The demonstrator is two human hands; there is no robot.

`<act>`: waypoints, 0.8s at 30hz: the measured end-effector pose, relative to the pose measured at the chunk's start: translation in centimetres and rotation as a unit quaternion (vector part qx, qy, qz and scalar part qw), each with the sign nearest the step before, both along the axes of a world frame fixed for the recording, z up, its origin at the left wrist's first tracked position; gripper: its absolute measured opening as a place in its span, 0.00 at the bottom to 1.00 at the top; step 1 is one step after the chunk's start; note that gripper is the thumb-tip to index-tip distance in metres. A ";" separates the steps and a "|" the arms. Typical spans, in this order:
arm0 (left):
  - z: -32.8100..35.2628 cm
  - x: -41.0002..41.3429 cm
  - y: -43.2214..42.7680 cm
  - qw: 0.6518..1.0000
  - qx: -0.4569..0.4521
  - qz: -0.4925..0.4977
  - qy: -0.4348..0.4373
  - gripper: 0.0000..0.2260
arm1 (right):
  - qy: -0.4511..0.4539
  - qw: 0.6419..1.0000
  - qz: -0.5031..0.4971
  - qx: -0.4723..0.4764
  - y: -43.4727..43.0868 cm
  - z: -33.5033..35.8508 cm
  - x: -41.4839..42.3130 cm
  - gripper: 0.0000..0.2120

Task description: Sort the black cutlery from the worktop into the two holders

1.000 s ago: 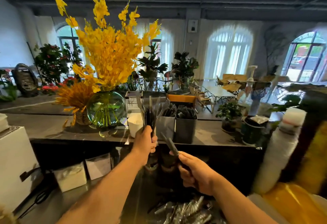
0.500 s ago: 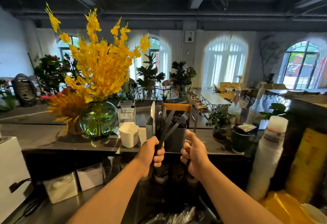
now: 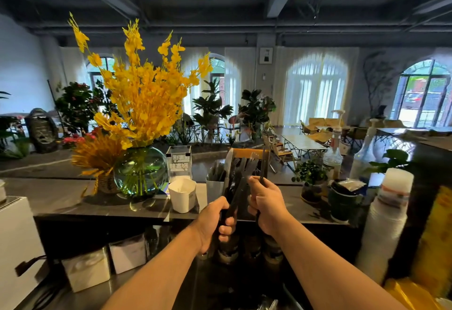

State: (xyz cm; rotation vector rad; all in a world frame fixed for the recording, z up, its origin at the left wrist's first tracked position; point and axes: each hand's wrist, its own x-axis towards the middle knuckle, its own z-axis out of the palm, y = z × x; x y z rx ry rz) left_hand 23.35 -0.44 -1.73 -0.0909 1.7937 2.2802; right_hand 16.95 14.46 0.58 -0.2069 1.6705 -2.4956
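White box [image 3: 14, 248] at far left; two napkin dispensers [image 3: 85, 270] beside it on the lower steel worktop [image 3: 117, 290]. Above, on the dark raised counter [image 3: 49, 199]: yellow flowers [image 3: 144, 94] in a green glass vase [image 3: 140, 172], then a clear sign stand [image 3: 179, 164] with a white paper cup [image 3: 182, 198] in front of it. Next along, a grey holder [image 3: 213, 188], dark pieces standing in it.

Left hand [image 3: 212, 224] is a fist wrapped round a bundle of black cutlery [image 3: 241, 182]. Handles point down, and fork tines and one pale blade-like piece fan up in front of the holder. Right hand [image 3: 266, 208] is just beside the left, nearly touching, with fingers curled round a single black piece [image 3: 263, 162] held upright — type cannot be told. Both hands are raised over the counter's front edge.

Further right: small potted plant [image 3: 310, 175], two pump bottles [image 3: 333, 153], tall stack of white cups [image 3: 389, 224].
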 end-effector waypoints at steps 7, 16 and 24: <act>-0.1 -0.8 -0.3 0.999 0.026 0.021 0.011 0.11 | -0.011 0.997 0.052 0.064 -0.2 -1.2 1.1 0.05; -0.5 -0.9 0.3 0.999 0.005 0.028 0.021 0.12 | 0.051 0.998 -0.030 0.020 -0.3 0.2 1.7 0.08; 0.0 -0.8 0.1 0.999 0.036 0.027 0.004 0.12 | 0.007 0.989 -0.137 0.049 0.2 1.9 0.0 0.08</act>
